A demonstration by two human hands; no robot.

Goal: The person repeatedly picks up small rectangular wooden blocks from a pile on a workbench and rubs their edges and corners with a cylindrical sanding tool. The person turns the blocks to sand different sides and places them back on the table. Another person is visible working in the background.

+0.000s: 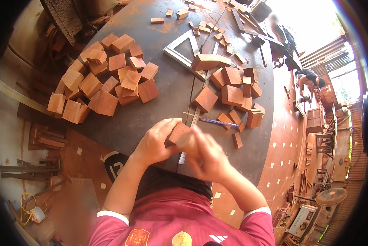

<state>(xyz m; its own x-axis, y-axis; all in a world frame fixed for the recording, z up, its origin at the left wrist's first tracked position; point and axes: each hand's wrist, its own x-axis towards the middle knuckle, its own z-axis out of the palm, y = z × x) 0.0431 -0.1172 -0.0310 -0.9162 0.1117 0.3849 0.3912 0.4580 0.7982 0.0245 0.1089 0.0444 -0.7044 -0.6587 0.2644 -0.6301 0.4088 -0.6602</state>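
My left hand [156, 141] is closed around a reddish-brown wooden block [178, 133], held above the near edge of the dark table. Close against the block's right side is my right hand [206, 153], blurred by motion. A pale tan smear shows between its fingers and the block; what it is I cannot make out. Just beyond the hands, a steel ruler [195, 117] lies along a dark seam in the tabletop. A blue-purple pen [219, 122] rests across the surface to the right of the ruler.
On the dark table [159, 117], many wooden blocks [100, 102] crowd the left, with another group [233, 95] at the right. A metal triangular frame [184, 47] lies farther back among small offcuts [203, 28]. Another person [309, 78] bends over work at far right, near a round fan [331, 197].
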